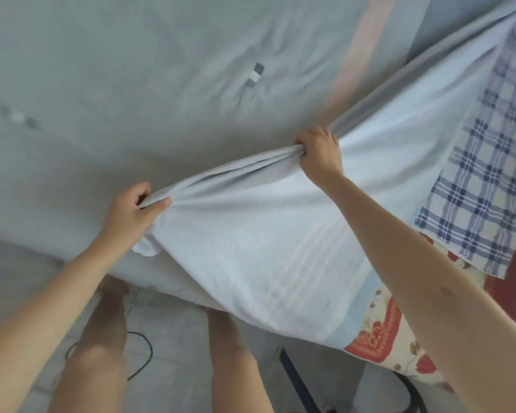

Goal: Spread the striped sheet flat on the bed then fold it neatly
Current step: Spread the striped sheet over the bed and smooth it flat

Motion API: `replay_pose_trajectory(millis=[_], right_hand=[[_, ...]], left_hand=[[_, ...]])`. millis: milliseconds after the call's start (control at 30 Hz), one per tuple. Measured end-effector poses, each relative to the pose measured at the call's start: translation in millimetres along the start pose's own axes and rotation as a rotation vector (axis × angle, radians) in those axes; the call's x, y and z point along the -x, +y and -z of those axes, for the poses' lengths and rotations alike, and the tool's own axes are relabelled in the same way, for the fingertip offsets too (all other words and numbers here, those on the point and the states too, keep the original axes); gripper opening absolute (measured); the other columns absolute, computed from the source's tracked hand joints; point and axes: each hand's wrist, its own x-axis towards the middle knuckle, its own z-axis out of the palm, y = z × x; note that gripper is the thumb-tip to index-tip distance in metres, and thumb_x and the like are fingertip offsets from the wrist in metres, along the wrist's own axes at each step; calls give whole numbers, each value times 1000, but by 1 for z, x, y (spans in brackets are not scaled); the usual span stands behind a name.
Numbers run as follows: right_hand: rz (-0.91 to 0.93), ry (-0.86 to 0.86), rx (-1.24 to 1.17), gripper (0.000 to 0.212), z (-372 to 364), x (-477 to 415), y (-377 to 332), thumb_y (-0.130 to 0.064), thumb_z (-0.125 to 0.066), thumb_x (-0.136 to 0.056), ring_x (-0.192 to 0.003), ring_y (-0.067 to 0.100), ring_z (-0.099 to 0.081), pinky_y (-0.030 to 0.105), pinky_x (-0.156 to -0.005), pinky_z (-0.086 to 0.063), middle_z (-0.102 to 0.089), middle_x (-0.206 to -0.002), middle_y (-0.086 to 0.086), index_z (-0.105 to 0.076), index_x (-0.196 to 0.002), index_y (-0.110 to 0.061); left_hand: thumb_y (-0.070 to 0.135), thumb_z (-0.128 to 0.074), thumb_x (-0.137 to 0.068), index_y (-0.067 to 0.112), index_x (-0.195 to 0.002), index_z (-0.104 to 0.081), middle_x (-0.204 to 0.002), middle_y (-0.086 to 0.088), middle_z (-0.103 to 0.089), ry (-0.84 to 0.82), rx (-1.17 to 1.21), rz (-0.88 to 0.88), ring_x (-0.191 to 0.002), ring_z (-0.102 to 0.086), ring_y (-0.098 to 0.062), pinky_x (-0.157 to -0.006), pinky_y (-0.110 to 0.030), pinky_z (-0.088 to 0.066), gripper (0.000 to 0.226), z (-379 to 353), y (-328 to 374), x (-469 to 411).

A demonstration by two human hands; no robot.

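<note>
The striped sheet (251,245) is pale blue-white with faint pink stripes. It lies bunched over the near right part of the bed (102,70) and hangs over the front edge. My left hand (131,214) pinches a gathered fold of the sheet at its left end. My right hand (319,152) grips the bunched edge farther right and higher up. Between the two hands the edge is pulled taut, and from my right hand it runs on toward the top right corner.
A blue checked cloth (495,180) lies on the right, partly over a red floral cover (385,338). The bed's grey cover carries a pink stripe (355,55). Below the bed edge are my legs, a tiled floor, a black cable (140,356) and a dark strap (295,377).
</note>
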Motion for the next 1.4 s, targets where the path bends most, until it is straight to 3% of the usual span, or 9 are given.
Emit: replay_pose_trajectory(millis=[133, 433, 633, 767, 900, 1067, 1167, 1300, 1400], right_hand=[[85, 67, 67, 39, 6, -57, -98, 6, -45, -76, -113, 31, -44, 33, -92, -28, -51, -119, 11, -62, -107, -10], [154, 182, -22, 44, 3, -150, -370, 12, -40, -73, -106, 30, -46, 31, -85, -28, -57, -110, 10, -54, -109, -10], [75, 182, -154, 37, -14, -221, -535, 6, -43, -78, -114, 35, -39, 31, -87, -27, -45, -123, 17, -49, -113, -6], [41, -6, -244, 35, -39, -246, -564, 2, -43, -84, -109, 34, -45, 28, -77, -29, -39, -126, 13, -49, -116, -10], [100, -204, -141, 26, -66, -256, -564, -12, -43, -96, -99, 37, -56, 31, -71, -34, -42, -127, 13, -51, -121, -10], [140, 32, -118, 20, -56, -278, -580, -13, -46, -96, -88, 35, -57, 32, -62, -31, -51, -118, 9, -50, -115, -10], [176, 37, 6, 21, -51, -302, -588, -4, -46, -92, -83, 36, -57, 34, -60, -31, -52, -114, 12, -48, -112, -7], [-97, -54, 78, 32, -65, -317, -588, 9, -45, -90, -94, 35, -60, 34, -65, -37, -48, -120, 14, -44, -119, -5], [-213, 22, -88, 39, -78, -304, -581, 12, -43, -84, -83, 35, -57, 35, -62, -34, -44, -124, 10, -43, -118, -7]], left_hand=[[16, -69, -85, 8, -71, -43, -59, -5, -37, 134, 57, 41, -49, -35, -6, -50, -16, -28, 31, 69, -34, -15], [19, -73, -81, 6, -75, -50, -59, -2, -42, 323, 82, 85, -49, -39, -2, -50, -17, -28, 27, 295, -110, -57], [21, -72, -83, 6, -78, -45, -65, -2, -40, 399, 35, 25, -61, -37, -20, -56, -31, -25, 31, 417, -164, -110], [22, -71, -84, 13, -80, -43, -68, 3, -42, 387, 48, 95, -62, -38, -15, -55, -22, -28, 29, 426, -191, -144], [18, -56, -94, 4, -91, -60, -84, -12, -62, 417, 54, 194, -82, -57, -29, -68, -33, -38, 14, 420, -210, -170], [23, -48, -97, 4, -86, -56, -79, -13, -59, 575, -65, 240, -75, -52, -30, -64, -38, -38, 24, 431, -198, -193], [20, -48, -98, 1, -84, -56, -75, -13, -56, 630, -29, 178, -72, -50, -30, -61, -36, -33, 24, 432, -195, -203], [12, -51, -96, -5, -77, -53, -71, -25, -52, 669, 77, 154, -69, -49, -36, -64, -41, -32, 26, 429, -216, -205], [15, -52, -96, -2, -74, -51, -62, -15, -45, 625, 78, 108, -61, -41, -27, -59, -37, -29, 28, 433, -229, -202]])
